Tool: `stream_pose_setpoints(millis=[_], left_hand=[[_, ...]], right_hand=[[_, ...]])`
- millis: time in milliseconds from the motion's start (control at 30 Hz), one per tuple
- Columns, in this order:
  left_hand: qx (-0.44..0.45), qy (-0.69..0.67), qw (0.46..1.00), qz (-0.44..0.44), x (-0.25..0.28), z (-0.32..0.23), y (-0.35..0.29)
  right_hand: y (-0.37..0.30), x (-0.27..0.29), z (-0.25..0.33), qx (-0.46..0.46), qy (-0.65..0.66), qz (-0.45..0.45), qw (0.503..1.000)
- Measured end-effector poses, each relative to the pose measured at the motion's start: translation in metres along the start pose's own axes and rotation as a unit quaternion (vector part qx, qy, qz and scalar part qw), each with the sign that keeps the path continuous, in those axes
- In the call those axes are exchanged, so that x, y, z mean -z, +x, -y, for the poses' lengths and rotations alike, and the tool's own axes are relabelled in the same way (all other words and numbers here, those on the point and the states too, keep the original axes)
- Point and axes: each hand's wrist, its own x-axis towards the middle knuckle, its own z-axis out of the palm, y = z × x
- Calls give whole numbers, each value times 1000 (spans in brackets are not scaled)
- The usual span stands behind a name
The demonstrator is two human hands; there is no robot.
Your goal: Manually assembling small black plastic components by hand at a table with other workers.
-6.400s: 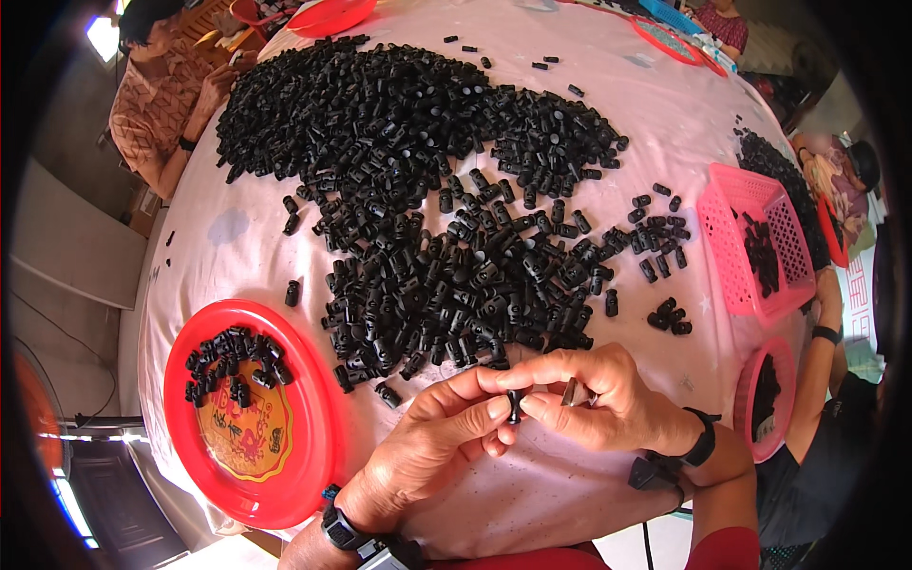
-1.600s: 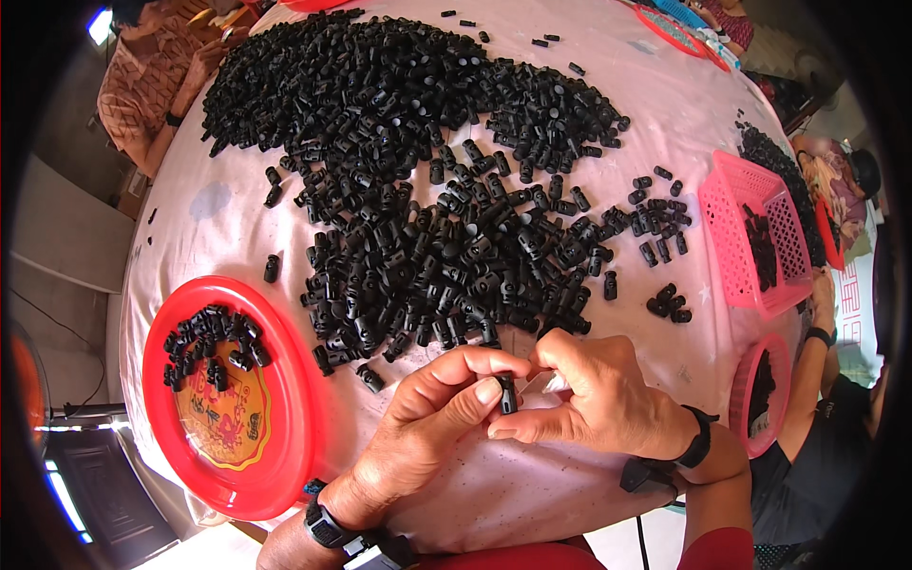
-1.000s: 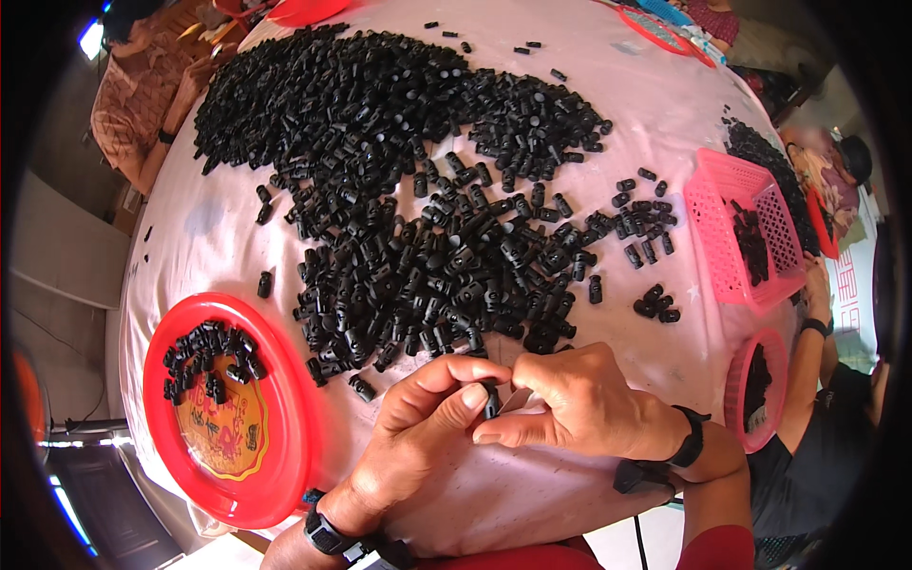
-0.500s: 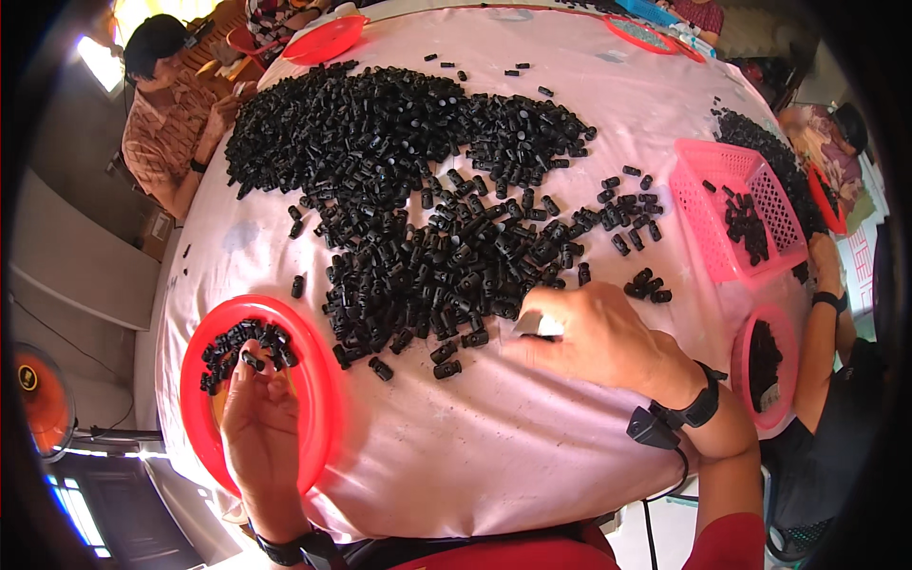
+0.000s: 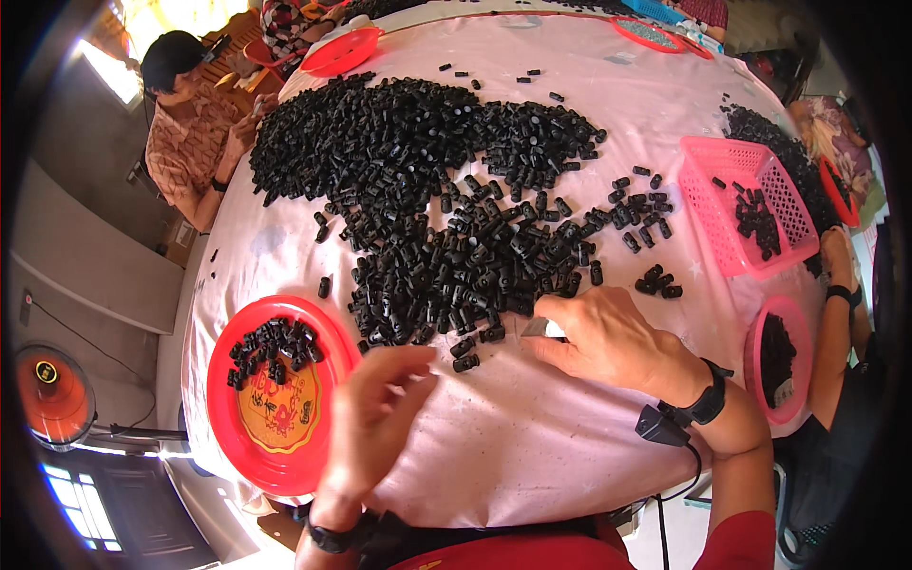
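A large heap of small black cylindrical plastic pieces (image 5: 456,256), which look like cord locks, spreads over the pink tablecloth (image 5: 494,437). My left hand (image 5: 380,418) is over the cloth between the red plate and the heap's near edge, thumb and fingers apart and nothing seen between them. To its left the red plate (image 5: 328,446) holds a cluster of the same black pieces (image 5: 275,350). My right hand (image 5: 613,342) rests at the heap's near right edge, fingers curled; a white patch shows by the thumb, and what it pinches, if anything, is hidden.
At the right stand a pink basket (image 5: 698,204) with some black pieces and a round pink tray (image 5: 805,351). Another person's arm (image 5: 836,313) is beside them. A person in a patterned shirt (image 5: 190,142) sits at the far left. Another red plate (image 5: 342,52) lies at the back.
My left hand has left the red plate, where it had a black piece at its fingertips, and moved right towards the heap. My right hand stays in nearly the same place.
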Motion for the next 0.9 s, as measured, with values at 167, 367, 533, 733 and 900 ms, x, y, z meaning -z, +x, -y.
stream_pose_setpoints(millis=[167, 367, 533, 733, 900], left_hand=[[-100, 220, 969, 44, -33, 1, 21], [21, -88, 989, 113, -39, 7, 33], [197, -442, 861, 158, -40, 5, 42], [267, -548, 775, 166, -48, 9, 37], [248, -570, 762, 182, -52, 19, 36]], right_hand=[[2, -4, -10, -21, -1, -42, 999], [1, -6, -8, -6, 53, -75, 996], [2, -7, -2, -19, 225, -73, 972], [6, -1, 13, -7, 299, -26, 954], [6, -7, 7, 29, 282, -24, 959]])
